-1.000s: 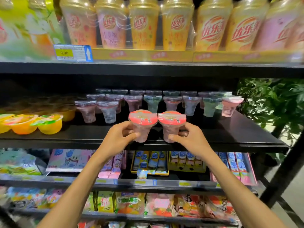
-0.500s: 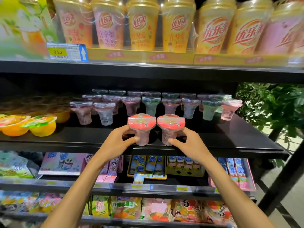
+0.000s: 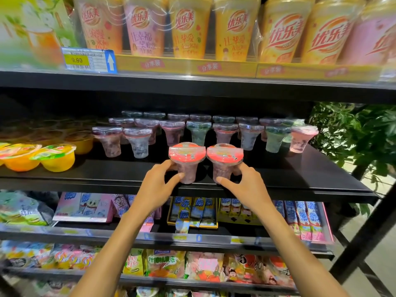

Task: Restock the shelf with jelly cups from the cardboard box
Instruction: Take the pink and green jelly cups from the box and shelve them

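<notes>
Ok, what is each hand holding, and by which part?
The left hand grips the left jelly cup around its narrow lower body, under the red lid. The right hand grips the right jelly cup the same way.

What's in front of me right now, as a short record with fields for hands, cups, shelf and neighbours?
Left hand: grips the left red-lidded jelly cup low on its body
Right hand: grips the right red-lidded jelly cup the same way
Cups: upright, side by side, lids touching, at the front edge of the black shelf
Behind: rows of clear-lidded jelly cups
Left: yellow jelly bowls
Above: tall milk tea cups
</notes>
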